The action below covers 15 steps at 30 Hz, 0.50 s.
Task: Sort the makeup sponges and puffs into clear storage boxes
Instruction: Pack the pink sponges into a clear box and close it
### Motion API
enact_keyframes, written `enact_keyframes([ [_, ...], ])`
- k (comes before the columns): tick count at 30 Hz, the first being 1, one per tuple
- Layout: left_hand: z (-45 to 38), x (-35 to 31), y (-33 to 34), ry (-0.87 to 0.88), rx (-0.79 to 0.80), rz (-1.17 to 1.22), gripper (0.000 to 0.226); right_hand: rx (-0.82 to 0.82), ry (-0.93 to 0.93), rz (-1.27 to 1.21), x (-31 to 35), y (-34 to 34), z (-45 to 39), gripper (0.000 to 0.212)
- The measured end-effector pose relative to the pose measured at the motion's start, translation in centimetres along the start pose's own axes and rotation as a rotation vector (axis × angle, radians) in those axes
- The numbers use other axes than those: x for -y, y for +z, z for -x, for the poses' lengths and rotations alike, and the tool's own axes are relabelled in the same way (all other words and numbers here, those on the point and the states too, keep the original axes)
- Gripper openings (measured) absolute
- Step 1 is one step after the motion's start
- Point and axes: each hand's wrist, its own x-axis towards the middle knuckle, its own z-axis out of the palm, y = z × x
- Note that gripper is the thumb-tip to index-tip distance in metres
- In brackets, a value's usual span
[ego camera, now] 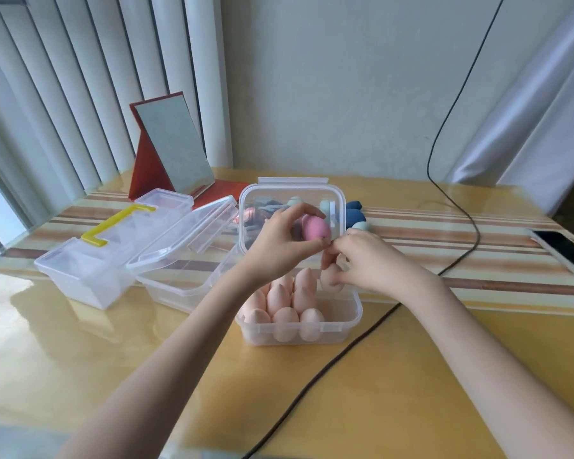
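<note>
A clear storage box (352,321) in front of me holds several peach egg-shaped sponges (285,318), its lid (335,190) standing open behind. My left hand (279,246) pinches a pink sponge (315,230) above the box. My right hand (368,260) pinches a peach sponge (330,276) over the box's back right corner. Behind the lid lie dark blue sponges (355,215), a light blue one (361,225) and other pieces seen dimly through the plastic.
A second clear box (166,293) with its lid open sits to the left, and a clear case with a yellow handle (113,226) beside it. A red-backed mirror (176,147) stands behind. A black cable (345,346) crosses the table; a phone (564,256) lies right.
</note>
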Motion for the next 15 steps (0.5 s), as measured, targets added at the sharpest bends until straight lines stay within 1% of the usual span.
enact_keyframes([
  [2,0.0,0.1,-0.1,0.027,-0.034,-0.036,0.030,-0.036,0.019,-0.005,0.3,0.2,0.0,0.014],
  [4,0.1,0.0,-0.1,0.042,-0.068,-0.007,0.031,-0.080,0.039,-0.018,0.4,0.3,0.0,0.011],
  [7,0.2,-0.2,-0.3,0.056,-0.098,0.023,0.030,-0.043,0.047,0.036,0.5,0.3,0.2,0.007],
  [9,0.2,-0.2,-0.3,0.054,-0.106,0.015,0.031,-0.042,0.050,0.062,0.8,0.5,0.2,0.005],
  [11,0.2,-0.2,-0.4,0.057,-0.103,0.009,0.034,-0.079,0.059,0.091,1.1,1.1,0.1,0.007],
  [14,0.4,-0.1,-0.4,0.081,-0.074,0.007,0.035,-0.114,0.110,0.044,1.1,1.9,0.1,0.009],
  [15,0.4,-0.2,-0.4,0.088,-0.062,-0.012,0.035,-0.115,0.117,0.062,1.0,1.9,0.2,0.009],
])
